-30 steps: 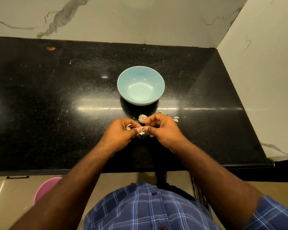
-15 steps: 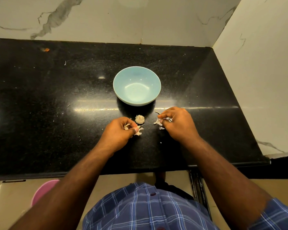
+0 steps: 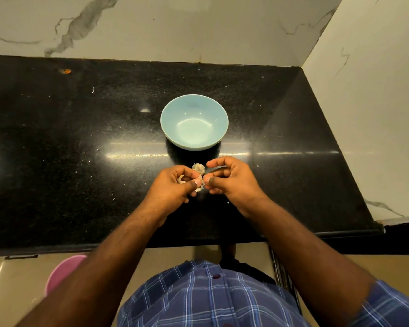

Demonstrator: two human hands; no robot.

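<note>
My left hand point(image 3: 172, 186) holds a garlic piece with papery skin point(image 3: 199, 182) between thumb and curled fingers. My right hand point(image 3: 232, 179) is beside it, thumb and fingertips pinching the same skin at its edge. Both hands hover over the black counter point(image 3: 80, 149). A garlic bulb piece point(image 3: 198, 168) lies on the counter just beyond my fingers. An empty light blue bowl point(image 3: 194, 122) stands behind it.
Marble walls close the counter at the back and at the right. Small skin flecks are scattered on the counter. A pink container point(image 3: 62, 270) is on the floor at lower left, below the counter edge. My checked shirt fills the bottom.
My right hand had moved out to the right to the counter, where skin scraps lay. It has come back to my left hand and pinches the garlic skin again.
</note>
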